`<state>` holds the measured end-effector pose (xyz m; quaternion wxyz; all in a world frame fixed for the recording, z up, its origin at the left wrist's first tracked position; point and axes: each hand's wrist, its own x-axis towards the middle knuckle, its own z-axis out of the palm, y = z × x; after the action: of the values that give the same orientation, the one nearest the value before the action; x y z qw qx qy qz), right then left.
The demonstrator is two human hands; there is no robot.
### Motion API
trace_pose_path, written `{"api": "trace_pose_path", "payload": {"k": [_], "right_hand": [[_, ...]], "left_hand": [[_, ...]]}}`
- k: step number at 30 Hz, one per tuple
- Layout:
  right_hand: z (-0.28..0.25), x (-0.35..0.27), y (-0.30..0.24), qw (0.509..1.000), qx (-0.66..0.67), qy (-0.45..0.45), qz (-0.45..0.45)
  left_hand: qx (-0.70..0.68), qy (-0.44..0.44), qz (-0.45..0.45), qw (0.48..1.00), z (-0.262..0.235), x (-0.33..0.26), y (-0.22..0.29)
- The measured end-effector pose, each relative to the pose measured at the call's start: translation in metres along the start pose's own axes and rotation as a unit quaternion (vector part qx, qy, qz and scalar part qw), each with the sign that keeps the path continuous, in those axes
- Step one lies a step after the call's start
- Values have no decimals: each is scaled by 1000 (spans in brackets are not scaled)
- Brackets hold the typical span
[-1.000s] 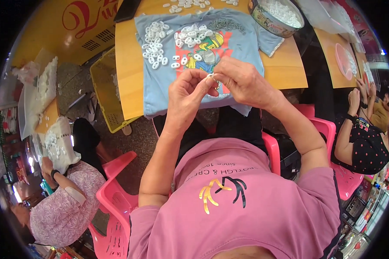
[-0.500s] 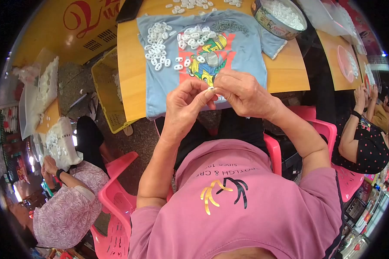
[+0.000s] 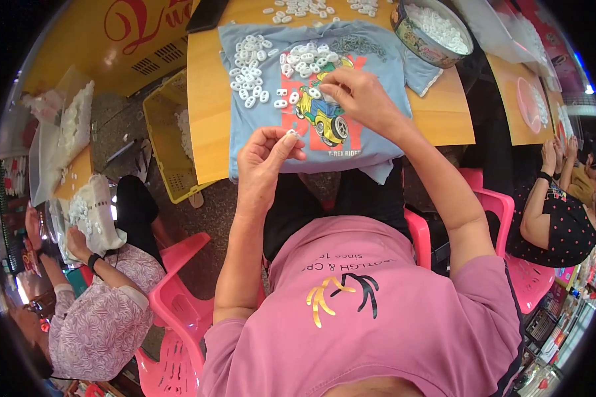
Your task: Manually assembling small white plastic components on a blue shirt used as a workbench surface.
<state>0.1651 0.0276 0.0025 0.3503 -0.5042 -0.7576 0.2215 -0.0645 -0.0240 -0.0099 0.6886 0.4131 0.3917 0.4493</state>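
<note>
A grey-blue T-shirt (image 3: 245,122) with a printed cartoon is spread over the table. Near its front edge my left hand (image 3: 265,155) pinches a small white plastic piece (image 3: 292,133) between thumb and fingers. Farther right, my right hand (image 3: 359,96) hovers over the print, thumb and fingers drawn together; whatever they hold is too small to make out. Just beside its fingertips lies a white oval piece (image 3: 314,93). Several similar white two-holed pieces (image 3: 250,66) lie on the shirt's left, another cluster (image 3: 306,59) in its middle. Behind them sits a pile of small dark-grey parts (image 3: 359,45).
A round tin (image 3: 425,49) full of white pieces stands at the table's back right. More white pieces (image 3: 299,8) lie along the back. A yellow crate (image 3: 172,145) is on the floor at left. Co-workers sit left and right beside pink chairs (image 3: 185,298).
My hands were together over the shirt's front; they have parted. The right hand has moved up and away across the print, while the left stays back with the white piece. The view shifted slightly.
</note>
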Motion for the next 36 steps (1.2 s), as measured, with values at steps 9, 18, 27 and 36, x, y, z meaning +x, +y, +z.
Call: {"api": "trace_pose_path", "payload": {"k": [9,18,27,36], "right_hand": [[23,2,4,988,-154,18,5],[-2,-18,-28,878,415,-3,238],[-7,-37,-56,893,420,27,160],[-18,-42,-68,877,447,36,175]], "left_hand": [[-54,21,26,998,-1,1,0],[-68,26,80,994,16,4,3],[-114,-43,147,982,43,5,12],[-134,-37,94,986,47,-2,19]]}}
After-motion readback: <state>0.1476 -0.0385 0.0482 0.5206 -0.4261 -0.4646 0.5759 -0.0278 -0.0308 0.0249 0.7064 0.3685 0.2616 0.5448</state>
